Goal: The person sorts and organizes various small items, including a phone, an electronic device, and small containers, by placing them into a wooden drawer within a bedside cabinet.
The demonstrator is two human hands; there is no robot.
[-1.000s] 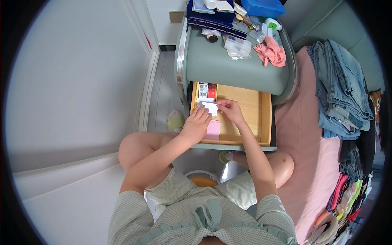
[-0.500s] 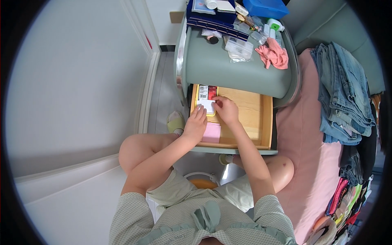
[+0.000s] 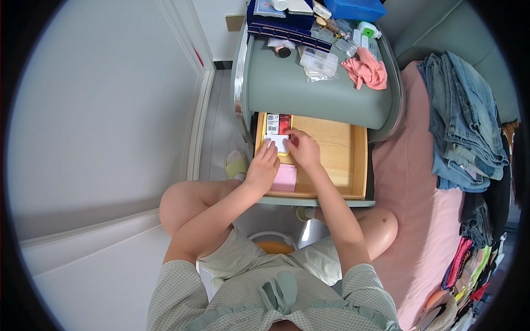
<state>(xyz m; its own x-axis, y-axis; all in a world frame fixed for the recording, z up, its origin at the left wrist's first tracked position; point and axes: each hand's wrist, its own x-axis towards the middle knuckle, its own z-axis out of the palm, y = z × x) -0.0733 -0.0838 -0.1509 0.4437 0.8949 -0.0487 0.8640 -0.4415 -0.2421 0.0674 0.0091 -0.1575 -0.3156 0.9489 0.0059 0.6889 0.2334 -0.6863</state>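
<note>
A yellow-rimmed tray [image 3: 281, 155] lies in the far left corner of the open wooden drawer [image 3: 326, 160]. In its near half is a small white box [image 3: 274, 142]. My left hand [image 3: 263, 168] has its fingertips on the left part of that box. From the right, my right hand [image 3: 303, 149] curls in with thumb and fingertips at the box's right edge. Beyond the white box, a box with a white label [image 3: 273, 123] and a red box [image 3: 285, 123] sit side by side in the tray. Pink sheets or a pink pad [image 3: 284, 179] lie in the drawer's near left corner.
Above the drawer, the green cabinet top [image 3: 309, 94] holds a dark blue case [image 3: 287, 33], clear plastic boxes [image 3: 320, 63], a pink cloth [image 3: 365, 69] and a blue box [image 3: 356, 8]. A bed with folded jeans [image 3: 464, 121] stands right; a white door [image 3: 110, 110] stands left.
The whole view has shifted slightly. Both hands stay at the white box, their grip much the same; nothing has visibly been taken out or put down.
</note>
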